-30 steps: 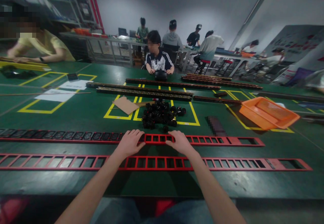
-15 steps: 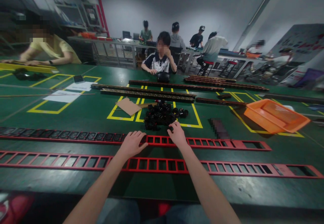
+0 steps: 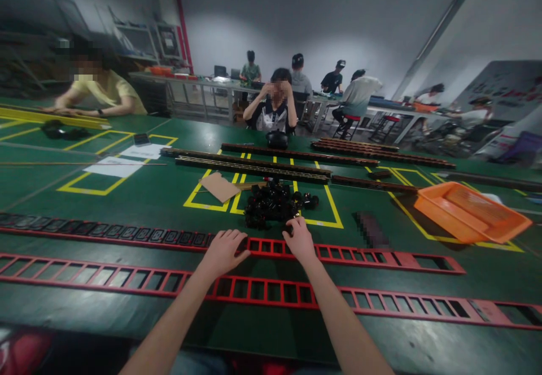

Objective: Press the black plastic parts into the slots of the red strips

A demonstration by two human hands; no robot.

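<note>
My left hand [image 3: 227, 252] rests over the far red slotted frame [image 3: 355, 256], at the end of a row of square black parts [image 3: 156, 236] seated in its slots. Its fingers lie stretched out with the thumb apart; what is beneath them is partly hidden. Just right of it, my right hand [image 3: 301, 240] reaches over the same frame at the front edge of a pile of black parts [image 3: 269, 203]. Its fingers are curled, with a small dark part partly visible between thumb and fingertips. A second red slotted frame [image 3: 315, 296] runs nearer, under my forearms.
An orange basket [image 3: 474, 217] stands at the right, with a dark pixelated object [image 3: 371, 229] left of it. Brown cardboard [image 3: 219, 187] lies behind the pile's left. Long dark strips [image 3: 254, 167] cross the table farther back. A co-worker [image 3: 277, 104] sits opposite, another [image 3: 105, 92] at left.
The view has tilted slightly, so the table sits lower in the picture. My hands keep nearly the same places over the frame. The co-worker opposite has raised both hands to the head.
</note>
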